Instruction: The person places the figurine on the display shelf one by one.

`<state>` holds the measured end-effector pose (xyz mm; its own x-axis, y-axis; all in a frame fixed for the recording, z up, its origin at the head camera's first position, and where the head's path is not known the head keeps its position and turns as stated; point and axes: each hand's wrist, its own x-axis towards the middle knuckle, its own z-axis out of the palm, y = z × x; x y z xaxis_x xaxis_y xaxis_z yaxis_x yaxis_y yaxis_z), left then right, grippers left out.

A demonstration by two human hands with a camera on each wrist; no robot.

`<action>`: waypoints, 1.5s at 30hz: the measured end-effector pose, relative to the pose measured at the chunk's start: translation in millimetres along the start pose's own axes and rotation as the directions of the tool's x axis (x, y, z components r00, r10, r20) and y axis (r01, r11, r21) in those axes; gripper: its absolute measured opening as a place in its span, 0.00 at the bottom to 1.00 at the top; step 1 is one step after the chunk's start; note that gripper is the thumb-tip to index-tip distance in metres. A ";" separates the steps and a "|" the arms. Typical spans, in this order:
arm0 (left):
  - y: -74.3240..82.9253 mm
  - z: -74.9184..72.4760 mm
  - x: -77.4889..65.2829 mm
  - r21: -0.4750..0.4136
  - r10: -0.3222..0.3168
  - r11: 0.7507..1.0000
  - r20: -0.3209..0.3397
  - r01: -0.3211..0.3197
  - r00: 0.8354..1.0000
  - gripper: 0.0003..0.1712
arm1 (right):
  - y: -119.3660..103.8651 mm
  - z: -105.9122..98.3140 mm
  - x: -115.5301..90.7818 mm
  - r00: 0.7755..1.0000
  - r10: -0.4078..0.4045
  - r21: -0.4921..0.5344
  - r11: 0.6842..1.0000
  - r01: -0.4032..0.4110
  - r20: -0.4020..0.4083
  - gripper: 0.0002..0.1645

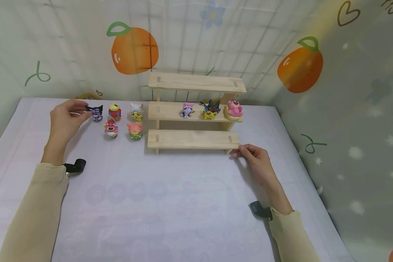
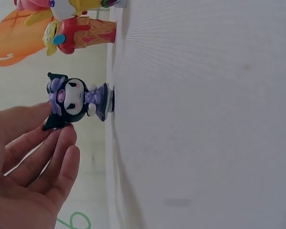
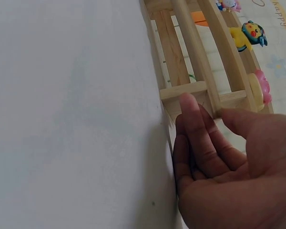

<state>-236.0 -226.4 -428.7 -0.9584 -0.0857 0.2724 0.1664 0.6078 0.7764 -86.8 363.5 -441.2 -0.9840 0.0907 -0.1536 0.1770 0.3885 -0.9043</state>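
L hand pinches the ear of the black-and-purple fig., which stands upright on the counter, L of four other figs.. R hand, well apart from L hand, grips the btm. R front corner of the 3-tier wooden stand; three figs. stand on its mid. tier.

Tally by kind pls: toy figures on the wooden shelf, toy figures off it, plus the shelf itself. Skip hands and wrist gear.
Toy figures on the wooden shelf: 3
Toy figures off the shelf: 5
Wooden shelf: 1
Total: 9
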 end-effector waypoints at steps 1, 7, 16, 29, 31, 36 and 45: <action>0.0 -0.3 -0.3 0.007 0.001 1.000 0.000 -0.001 1.000 0.13 | -0.2 0.2 0.1 1.000 0.004 -0.002 1.000 -0.004 0.000 0.30; -3.8 -0.7 -1.0 0.046 0.011 0.999 -0.002 -0.011 1.000 0.09 | -1.2 0.5 -0.4 1.000 0.018 0.002 1.000 -0.018 0.009 0.29; -3.0 -1.6 -0.9 0.074 -0.034 0.997 0.009 0.033 0.999 0.10 | -1.4 1.4 -0.6 1.000 0.021 0.005 1.000 -0.021 0.002 0.29; -5.0 0.0 -1.0 0.050 -0.032 0.998 -0.031 0.034 0.999 0.08 | -0.1 1.7 0.8 1.000 0.008 0.018 1.000 -0.008 0.004 0.30; -4.8 -0.5 -1.0 0.051 -0.031 0.998 -0.031 0.033 0.999 0.08 | 1.0 1.9 1.4 1.000 0.009 0.017 1.000 -0.009 0.004 0.30; 0.3 -5.1 -0.8 0.067 -0.044 0.997 -0.027 0.046 0.999 0.10 | 2.8 1.8 2.0 1.000 0.007 0.000 1.000 -0.007 0.009 0.30; 24.4 -20.4 -2.4 0.040 -0.005 0.999 -0.105 0.009 0.994 0.11 | -1.1 0.9 0.5 1.000 0.012 -0.001 1.000 -0.012 -0.004 0.29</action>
<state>-224.8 -227.5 -398.8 -0.9294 -0.1710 0.3271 0.1486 0.6378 0.7557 -87.5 362.3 -440.6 -0.9816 0.0990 -0.1631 0.1890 0.3885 -0.9019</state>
